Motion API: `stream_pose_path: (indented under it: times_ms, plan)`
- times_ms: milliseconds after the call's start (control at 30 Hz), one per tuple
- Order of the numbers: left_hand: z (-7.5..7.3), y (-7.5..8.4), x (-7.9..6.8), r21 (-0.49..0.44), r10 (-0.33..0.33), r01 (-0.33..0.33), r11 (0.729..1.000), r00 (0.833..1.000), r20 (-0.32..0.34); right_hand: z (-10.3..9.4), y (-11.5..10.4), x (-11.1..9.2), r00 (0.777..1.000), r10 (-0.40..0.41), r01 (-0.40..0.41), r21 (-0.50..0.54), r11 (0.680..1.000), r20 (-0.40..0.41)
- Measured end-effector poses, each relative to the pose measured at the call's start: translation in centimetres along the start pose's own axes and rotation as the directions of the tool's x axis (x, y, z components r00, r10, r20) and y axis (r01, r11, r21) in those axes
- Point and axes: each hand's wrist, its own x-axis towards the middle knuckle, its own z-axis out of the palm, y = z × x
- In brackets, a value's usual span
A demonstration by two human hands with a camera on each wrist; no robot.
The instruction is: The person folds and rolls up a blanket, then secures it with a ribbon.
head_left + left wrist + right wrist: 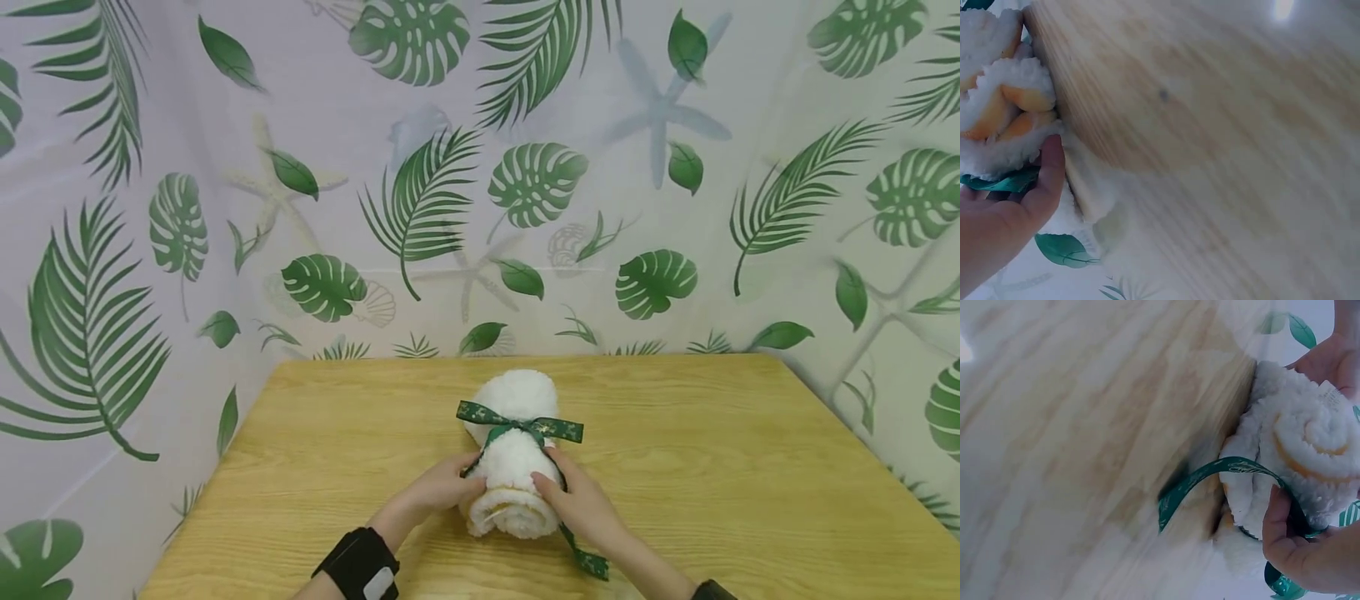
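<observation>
A rolled white fleece blanket [517, 467] lies lengthwise on the table, its spiral end towards me. Yellow edging [1291, 456] runs through the coil. A green patterned ribbon [558, 428] crosses over its top in a knot with two ends spread sideways. My left hand [447, 485] grips the roll's left side, thumb near the front end. On the opposite side my right hand [585, 504] holds it with curled fingers and thumb, the ribbon running beside them. A loose ribbon tail [1210, 467] hangs out past the right hand onto the table. The fingertips under the roll are hidden.
The wooden table [345, 433] reaches to a leaf-printed cloth backdrop [450, 208] behind and at both sides. Black bands [360, 565] are on both wrists. A small white tag [1333, 395] sticks out by the roll's end.
</observation>
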Motion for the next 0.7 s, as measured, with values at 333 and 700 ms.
stream_pose_path:
  times_ms: [333, 700]
  plan:
    - [0.3, 0.5, -0.7, 0.119, 0.040, -0.038, 0.992, 0.999, -0.016, 0.1, 1.2, 0.4, 1.000, -0.009, 0.009, -0.025, 1.000, -0.014]
    - [-1.7, 1.1, -1.7, 0.294, 0.044, 0.021, 0.956, 0.976, -0.213, -3.1, 3.0, 0.8, 0.994, -0.038, 0.025, -0.122, 0.992, -0.106]
